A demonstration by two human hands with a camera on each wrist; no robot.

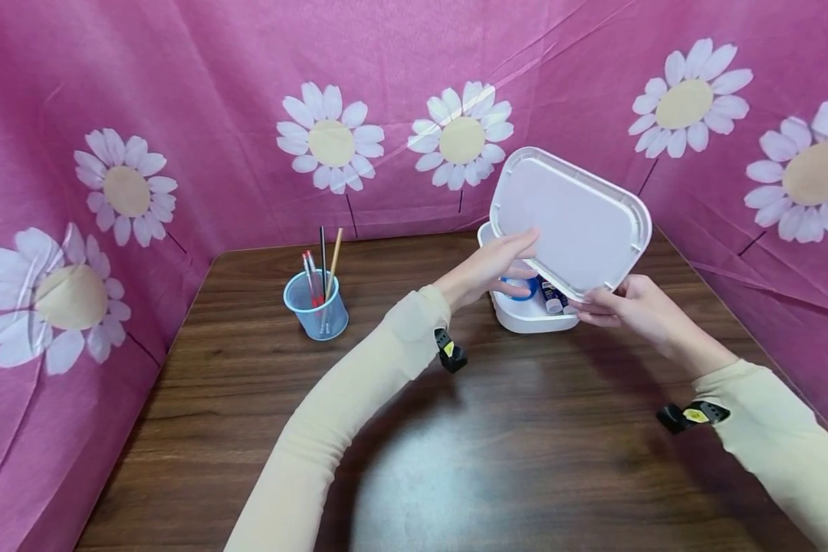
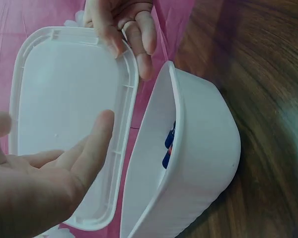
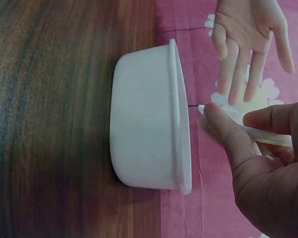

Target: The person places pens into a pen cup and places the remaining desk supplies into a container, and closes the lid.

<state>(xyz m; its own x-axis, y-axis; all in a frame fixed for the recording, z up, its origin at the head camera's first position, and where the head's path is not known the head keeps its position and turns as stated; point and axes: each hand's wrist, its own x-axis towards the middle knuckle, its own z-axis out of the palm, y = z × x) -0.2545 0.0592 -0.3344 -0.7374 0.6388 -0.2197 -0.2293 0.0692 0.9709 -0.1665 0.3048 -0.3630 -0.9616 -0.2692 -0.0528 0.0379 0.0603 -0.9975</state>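
Observation:
My right hand (image 1: 638, 313) grips a white plastic lid (image 1: 573, 218) by its lower right corner, thumb on the underside facing me. The lid is tilted up above a white plastic box (image 1: 534, 323) standing on the table. My left hand (image 1: 490, 268) hovers at the lid's lower left with fingers extended; in the left wrist view its fingers (image 2: 92, 153) lie in front of the lid, and contact cannot be made out. Inside the box are a blue ring-shaped item (image 1: 528, 288) and dark blue tubes or bottles (image 1: 552, 297), partly hidden by hand and lid.
A light blue mesh pen cup (image 1: 331, 322) with pens and pencils stands left of the box on the brown wooden table (image 1: 248, 429). Pink cloth (image 1: 234, 92) printed with daisies hangs behind and at both sides, close behind the box.

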